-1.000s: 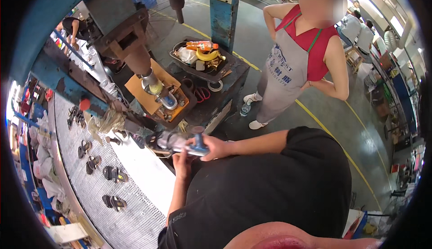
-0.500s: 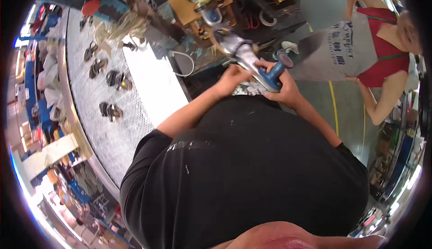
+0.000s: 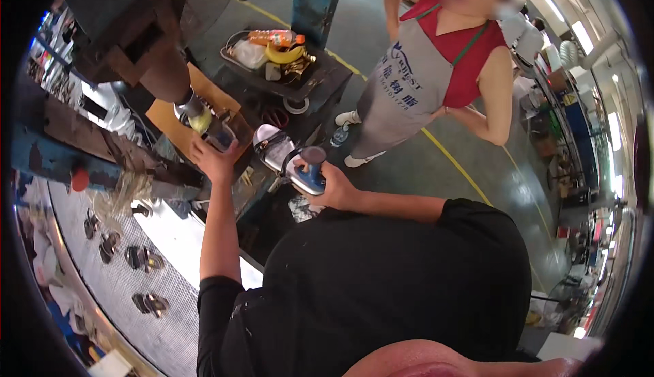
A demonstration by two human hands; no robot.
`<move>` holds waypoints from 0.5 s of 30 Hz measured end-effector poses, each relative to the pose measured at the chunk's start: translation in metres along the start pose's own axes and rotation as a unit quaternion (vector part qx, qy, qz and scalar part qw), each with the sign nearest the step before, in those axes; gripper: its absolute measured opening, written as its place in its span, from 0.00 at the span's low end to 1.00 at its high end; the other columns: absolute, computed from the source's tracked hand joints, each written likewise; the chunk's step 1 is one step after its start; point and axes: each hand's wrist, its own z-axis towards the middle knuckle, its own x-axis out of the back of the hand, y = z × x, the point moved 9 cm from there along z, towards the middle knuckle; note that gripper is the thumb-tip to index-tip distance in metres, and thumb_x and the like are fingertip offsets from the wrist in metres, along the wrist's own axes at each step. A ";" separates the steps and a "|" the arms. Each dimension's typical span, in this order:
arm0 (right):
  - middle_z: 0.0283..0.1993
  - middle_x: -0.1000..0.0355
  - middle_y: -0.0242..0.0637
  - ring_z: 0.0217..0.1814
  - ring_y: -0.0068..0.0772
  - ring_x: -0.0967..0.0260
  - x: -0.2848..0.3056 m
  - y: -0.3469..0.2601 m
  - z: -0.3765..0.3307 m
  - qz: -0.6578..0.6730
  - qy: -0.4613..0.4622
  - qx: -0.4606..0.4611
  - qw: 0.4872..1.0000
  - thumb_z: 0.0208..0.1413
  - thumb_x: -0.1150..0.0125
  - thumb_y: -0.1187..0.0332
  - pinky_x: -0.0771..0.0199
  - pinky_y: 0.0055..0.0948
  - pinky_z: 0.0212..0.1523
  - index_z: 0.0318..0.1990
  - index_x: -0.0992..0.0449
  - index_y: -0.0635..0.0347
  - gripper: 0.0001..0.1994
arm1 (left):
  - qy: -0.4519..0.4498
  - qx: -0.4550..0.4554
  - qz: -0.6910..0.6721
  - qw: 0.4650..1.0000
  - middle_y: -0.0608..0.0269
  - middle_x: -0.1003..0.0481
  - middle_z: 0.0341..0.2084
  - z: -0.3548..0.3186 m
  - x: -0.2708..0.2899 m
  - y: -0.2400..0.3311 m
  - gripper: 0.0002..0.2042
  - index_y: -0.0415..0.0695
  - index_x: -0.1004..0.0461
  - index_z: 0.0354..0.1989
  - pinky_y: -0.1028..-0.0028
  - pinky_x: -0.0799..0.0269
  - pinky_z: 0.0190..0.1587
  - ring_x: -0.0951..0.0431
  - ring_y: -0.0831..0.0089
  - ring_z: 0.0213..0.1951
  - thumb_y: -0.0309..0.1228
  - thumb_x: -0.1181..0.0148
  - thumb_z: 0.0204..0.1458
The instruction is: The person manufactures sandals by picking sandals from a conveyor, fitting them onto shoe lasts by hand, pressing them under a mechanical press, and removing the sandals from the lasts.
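My right hand [image 3: 335, 187] grips the heel end of a blue shoe last [image 3: 312, 178], whose short post with a round end sticks up. A sandal with dark straps and a pale, shiny footbed [image 3: 274, 149] is fitted on this last, its toe pointing up and left. My left hand [image 3: 216, 162] reaches forward to the press machine [image 3: 163, 77]. Its thumb and fingers close around a dark, last-shaped piece [image 3: 221, 134] below the press head. Part of that piece is hidden by my fingers and the machine.
A brown board [image 3: 163, 121] lies behind the press head. Several sandals [image 3: 143, 260] sit on a mesh conveyor [image 3: 129, 227] at left. A dark side table [image 3: 320, 87] holds a banana [image 3: 285, 54] and an orange bottle [image 3: 276, 38]. A person in a grey apron [image 3: 402, 84] stands at right.
My left hand has let go of the sandal's last and moved forward-left to the piece under the press. My right hand still holds the last, and the view has swung rightward.
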 end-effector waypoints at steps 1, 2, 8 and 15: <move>0.50 0.30 0.42 0.54 0.39 0.31 -0.005 0.001 0.003 0.015 -0.002 0.002 1.000 0.39 0.30 0.71 0.35 0.33 0.56 0.57 0.34 0.57 0.32 | 0.004 -0.007 -0.007 1.000 0.44 0.41 0.59 0.006 -0.012 0.004 0.47 0.36 0.43 0.63 0.53 0.45 0.62 0.42 0.45 0.60 0.39 0.25 0.31; 0.50 0.30 0.42 0.54 0.39 0.31 -0.003 -0.001 0.004 0.012 0.003 0.003 1.000 0.39 0.30 0.71 0.35 0.33 0.56 0.57 0.34 0.57 0.32 | 0.000 -0.005 0.034 0.999 0.44 0.41 0.59 0.009 -0.023 0.014 0.47 0.36 0.43 0.62 0.53 0.45 0.62 0.41 0.45 0.60 0.38 0.25 0.32; 0.49 0.30 0.44 0.53 0.42 0.30 -0.015 -0.003 0.018 0.061 -0.005 0.051 0.997 0.39 0.32 0.72 0.33 0.35 0.55 0.57 0.35 0.57 0.32 | -0.074 0.017 -0.175 0.982 0.48 0.39 0.55 -0.006 -0.018 0.000 0.36 0.36 0.38 0.56 0.61 0.41 0.61 0.38 0.48 0.58 0.21 0.32 0.31; 0.57 0.34 0.47 0.60 0.46 0.34 -0.073 -0.006 0.102 -0.068 -0.030 0.161 0.984 0.39 0.32 0.70 0.34 0.37 0.58 0.58 0.36 0.60 0.34 | -0.067 0.031 -0.113 0.991 0.50 0.39 0.55 -0.174 0.077 -0.045 0.35 0.42 0.44 0.61 0.66 0.35 0.55 0.34 0.51 0.55 0.22 0.39 0.39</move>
